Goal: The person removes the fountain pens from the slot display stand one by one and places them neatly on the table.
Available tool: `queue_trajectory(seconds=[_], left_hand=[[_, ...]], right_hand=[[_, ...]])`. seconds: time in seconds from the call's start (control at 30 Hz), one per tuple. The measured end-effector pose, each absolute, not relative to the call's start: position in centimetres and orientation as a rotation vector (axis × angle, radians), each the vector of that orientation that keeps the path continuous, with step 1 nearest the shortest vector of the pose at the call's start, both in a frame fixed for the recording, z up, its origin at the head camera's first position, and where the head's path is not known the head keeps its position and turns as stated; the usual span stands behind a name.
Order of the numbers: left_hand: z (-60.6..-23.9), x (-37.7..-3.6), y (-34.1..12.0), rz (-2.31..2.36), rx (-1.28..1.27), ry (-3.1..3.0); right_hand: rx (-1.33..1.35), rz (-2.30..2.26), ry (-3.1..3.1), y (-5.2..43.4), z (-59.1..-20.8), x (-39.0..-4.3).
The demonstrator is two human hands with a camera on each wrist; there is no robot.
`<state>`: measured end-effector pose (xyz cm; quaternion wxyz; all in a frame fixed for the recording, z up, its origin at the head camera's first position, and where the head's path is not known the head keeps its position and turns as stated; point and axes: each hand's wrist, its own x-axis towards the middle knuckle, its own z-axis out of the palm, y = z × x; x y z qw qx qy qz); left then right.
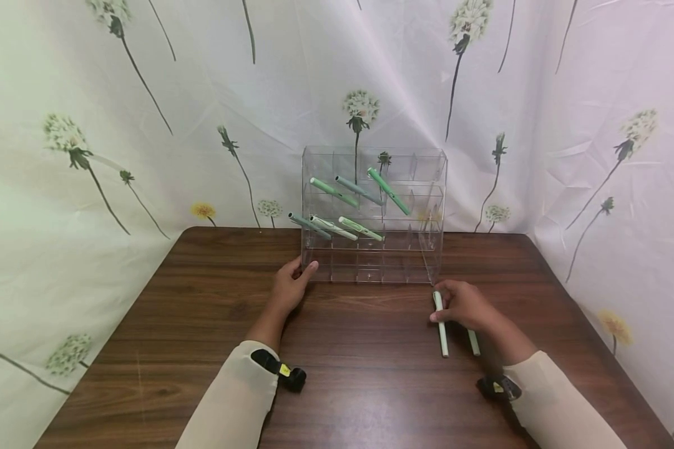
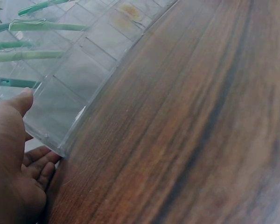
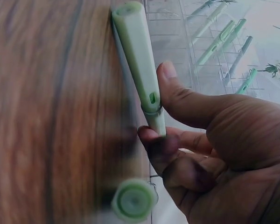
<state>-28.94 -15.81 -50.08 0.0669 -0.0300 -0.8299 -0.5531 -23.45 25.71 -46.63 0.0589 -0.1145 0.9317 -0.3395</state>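
Note:
A clear acrylic organizer [image 1: 373,215] stands at the back middle of the table, with several green pens [image 1: 359,228] slanting in its compartments. My left hand [image 1: 300,273] grips its lower left corner, thumb on the front face [image 2: 25,98] and fingers curled behind the edge. My right hand [image 1: 444,305] pinches a pale green pen [image 1: 441,327] that lies on the table near the organizer's right front corner. In the right wrist view thumb and forefinger close on that pen [image 3: 137,60] at its middle. A second pale pen [image 1: 473,342] lies beside it, partly under the hand.
The dark wooden table [image 1: 365,368] is bare in front of the hands. A dandelion-print cloth [image 1: 146,125] hangs behind and on both sides. A small wrist camera [image 1: 283,371] sits on each sleeve.

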Motion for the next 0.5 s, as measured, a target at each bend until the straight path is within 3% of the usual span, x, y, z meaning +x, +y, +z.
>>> queue_trajectory(seconds=[0.5], left_hand=[[-50.13,-28.92,-15.81,-1.674,-0.09,-2.5]], right_hand=[[-0.269,-1.026,2.753,25.27,-46.32,-23.37]])
